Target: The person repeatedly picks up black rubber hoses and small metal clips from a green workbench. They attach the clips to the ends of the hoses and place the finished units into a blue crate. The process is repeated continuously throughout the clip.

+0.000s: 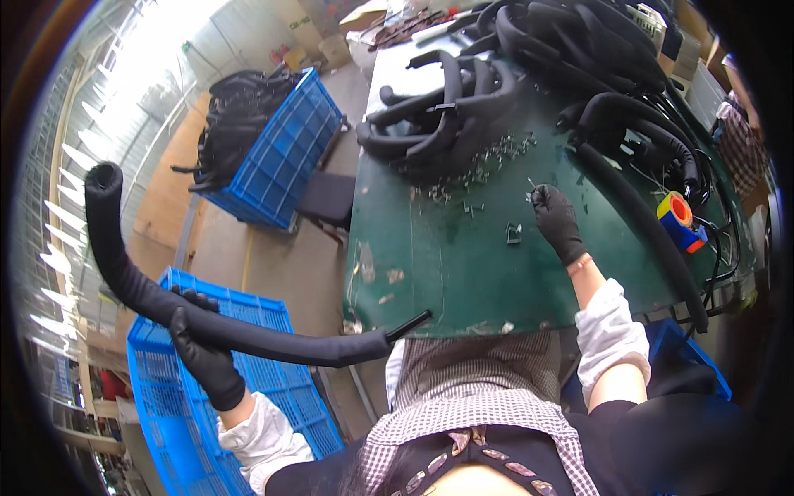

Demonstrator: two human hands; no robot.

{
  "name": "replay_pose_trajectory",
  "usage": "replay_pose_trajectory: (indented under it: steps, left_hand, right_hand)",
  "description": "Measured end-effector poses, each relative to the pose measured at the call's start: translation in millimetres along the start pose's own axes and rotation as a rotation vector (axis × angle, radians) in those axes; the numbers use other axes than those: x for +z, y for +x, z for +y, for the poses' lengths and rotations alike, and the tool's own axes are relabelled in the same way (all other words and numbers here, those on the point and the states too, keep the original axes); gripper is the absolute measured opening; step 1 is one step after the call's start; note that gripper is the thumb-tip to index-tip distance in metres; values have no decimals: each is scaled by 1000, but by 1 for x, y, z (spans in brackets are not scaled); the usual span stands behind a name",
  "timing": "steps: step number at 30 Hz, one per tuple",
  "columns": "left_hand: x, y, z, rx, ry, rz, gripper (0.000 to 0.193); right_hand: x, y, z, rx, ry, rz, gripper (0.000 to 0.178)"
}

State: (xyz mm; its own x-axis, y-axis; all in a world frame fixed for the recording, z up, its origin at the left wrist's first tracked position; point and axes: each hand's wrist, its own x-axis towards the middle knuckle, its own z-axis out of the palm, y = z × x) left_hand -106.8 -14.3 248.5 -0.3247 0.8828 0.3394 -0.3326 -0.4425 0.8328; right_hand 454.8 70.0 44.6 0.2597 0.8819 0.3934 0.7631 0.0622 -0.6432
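Observation:
In a black glove, my left hand (207, 355) is wrapped round a long curved black foam-covered tube (273, 335). The tube's thick, hollow end rises at the far left, and a thin bare rod (410, 326) sticks out of its other end over the table's near edge. My right hand (557, 221), also gloved in black, is closed in a pinch above the green table (463, 281). A small thin metal piece (532, 183) shows at its fingertips; its exact kind is too small to make out. Beside that hand lies a small metal clip (514, 234).
Many small metal parts (475, 174) are scattered mid-table. Foam-covered tubes (447, 107) pile up behind them, and a long one (645, 223) lies at right near a tape roll (676, 213). Blue crates (277, 157) (178, 413) stand left. Another person (738, 124) is at far right.

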Motion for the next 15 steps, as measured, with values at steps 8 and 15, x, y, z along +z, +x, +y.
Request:
replay_pose_trajectory:
  steps: [8, 15]
  left_hand:
    - [-103, -115, -129, -616, -367, 283, 21]
    - [-157, -212, -212, -1005, -256, 409, 21]
  right_hand:
    - [-34, -139, -151, 127, 1135, -712, 16]
    - [-7, -201, -173, 343, 1465, -955, 16]
